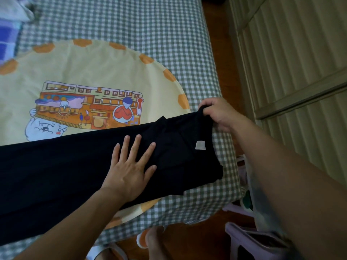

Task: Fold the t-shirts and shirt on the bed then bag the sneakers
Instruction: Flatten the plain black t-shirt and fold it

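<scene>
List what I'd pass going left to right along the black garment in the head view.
Black t-shirt → left hand flat on it → white label → right hand pinching its corner → wooden slatted panel.

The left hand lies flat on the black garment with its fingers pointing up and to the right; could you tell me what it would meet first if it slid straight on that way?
Probably the white label sewn on the black garment, just beyond the left hand.
</scene>
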Action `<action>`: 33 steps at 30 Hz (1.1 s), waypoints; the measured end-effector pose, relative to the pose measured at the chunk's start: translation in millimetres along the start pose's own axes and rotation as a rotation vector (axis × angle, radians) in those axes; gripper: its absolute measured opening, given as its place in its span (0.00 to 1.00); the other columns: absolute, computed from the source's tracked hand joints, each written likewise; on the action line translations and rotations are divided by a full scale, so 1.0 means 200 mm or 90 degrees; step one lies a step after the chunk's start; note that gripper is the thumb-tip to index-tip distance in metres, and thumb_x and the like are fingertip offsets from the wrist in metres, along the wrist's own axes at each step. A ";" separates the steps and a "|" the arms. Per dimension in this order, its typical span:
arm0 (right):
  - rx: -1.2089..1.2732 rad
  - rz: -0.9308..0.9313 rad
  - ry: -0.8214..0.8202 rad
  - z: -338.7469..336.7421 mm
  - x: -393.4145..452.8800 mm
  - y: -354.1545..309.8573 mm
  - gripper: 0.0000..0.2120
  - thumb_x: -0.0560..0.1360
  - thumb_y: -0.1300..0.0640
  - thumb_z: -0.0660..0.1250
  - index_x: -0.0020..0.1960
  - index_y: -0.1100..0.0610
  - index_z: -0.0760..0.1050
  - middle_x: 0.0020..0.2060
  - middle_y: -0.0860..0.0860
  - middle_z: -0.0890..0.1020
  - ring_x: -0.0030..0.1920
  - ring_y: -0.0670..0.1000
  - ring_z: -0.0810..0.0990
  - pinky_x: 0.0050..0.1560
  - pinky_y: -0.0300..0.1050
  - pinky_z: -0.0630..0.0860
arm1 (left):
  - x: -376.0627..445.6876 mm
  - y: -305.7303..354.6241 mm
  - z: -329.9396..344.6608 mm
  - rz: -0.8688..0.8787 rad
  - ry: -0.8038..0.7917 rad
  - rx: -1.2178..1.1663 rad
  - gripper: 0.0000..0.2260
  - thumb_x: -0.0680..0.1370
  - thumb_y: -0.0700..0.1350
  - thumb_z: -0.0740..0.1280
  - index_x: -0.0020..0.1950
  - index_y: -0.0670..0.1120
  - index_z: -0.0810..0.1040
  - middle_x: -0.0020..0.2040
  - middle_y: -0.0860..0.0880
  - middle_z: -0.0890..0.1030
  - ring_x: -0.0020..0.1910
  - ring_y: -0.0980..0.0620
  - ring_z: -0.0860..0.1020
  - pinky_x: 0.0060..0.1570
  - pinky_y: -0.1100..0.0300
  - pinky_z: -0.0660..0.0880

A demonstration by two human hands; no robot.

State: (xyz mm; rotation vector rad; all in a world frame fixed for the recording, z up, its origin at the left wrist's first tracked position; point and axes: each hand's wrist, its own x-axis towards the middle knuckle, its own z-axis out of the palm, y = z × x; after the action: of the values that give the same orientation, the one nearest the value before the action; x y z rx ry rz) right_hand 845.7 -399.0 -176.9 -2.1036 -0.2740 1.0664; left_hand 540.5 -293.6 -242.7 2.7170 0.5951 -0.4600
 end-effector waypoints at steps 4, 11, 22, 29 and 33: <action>0.063 0.059 0.183 0.07 0.01 0.09 0.17 0.69 0.73 0.60 0.39 0.53 0.78 0.41 0.53 0.82 0.40 0.53 0.80 0.35 0.44 0.77 | 0.00 -0.01 -0.01 0.004 -0.007 -0.007 0.30 0.78 0.68 0.32 0.78 0.63 0.28 0.80 0.47 0.31 0.78 0.41 0.28 0.75 0.43 0.30; 0.163 0.101 0.331 0.11 0.04 0.04 0.15 0.74 0.69 0.59 0.49 0.51 0.78 0.56 0.53 0.79 0.55 0.56 0.79 0.58 0.55 0.80 | 0.01 -0.01 -0.02 0.011 -0.034 -0.019 0.31 0.76 0.69 0.32 0.77 0.63 0.27 0.78 0.48 0.27 0.77 0.40 0.27 0.76 0.42 0.30; -0.009 -0.028 0.331 0.31 -0.13 0.15 0.14 0.82 0.57 0.64 0.67 0.50 0.72 0.47 0.48 0.81 0.45 0.47 0.81 0.43 0.41 0.74 | 0.01 -0.01 -0.02 0.008 -0.025 -0.022 0.31 0.76 0.69 0.32 0.78 0.63 0.29 0.80 0.47 0.29 0.78 0.40 0.28 0.75 0.43 0.29; -0.415 -0.189 0.491 0.37 -0.10 0.22 0.25 0.78 0.63 0.63 0.73 0.48 0.69 0.63 0.52 0.72 0.62 0.54 0.71 0.60 0.51 0.74 | 0.01 0.00 -0.02 0.005 -0.038 -0.019 0.31 0.76 0.69 0.31 0.77 0.64 0.27 0.79 0.47 0.27 0.77 0.40 0.26 0.75 0.42 0.29; -0.680 -0.315 0.274 0.39 -0.11 0.24 0.25 0.85 0.44 0.48 0.80 0.49 0.57 0.80 0.54 0.56 0.80 0.61 0.51 0.78 0.61 0.53 | 0.01 0.00 -0.03 -0.001 -0.058 -0.007 0.30 0.76 0.69 0.32 0.76 0.64 0.25 0.79 0.47 0.26 0.76 0.40 0.25 0.75 0.42 0.29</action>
State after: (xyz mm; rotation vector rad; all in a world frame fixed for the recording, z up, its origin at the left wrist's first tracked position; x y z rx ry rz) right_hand 765.5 -402.6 -226.5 -2.8445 -1.2781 0.1002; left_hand 543.7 -290.6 -238.6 2.6682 0.5739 -0.5756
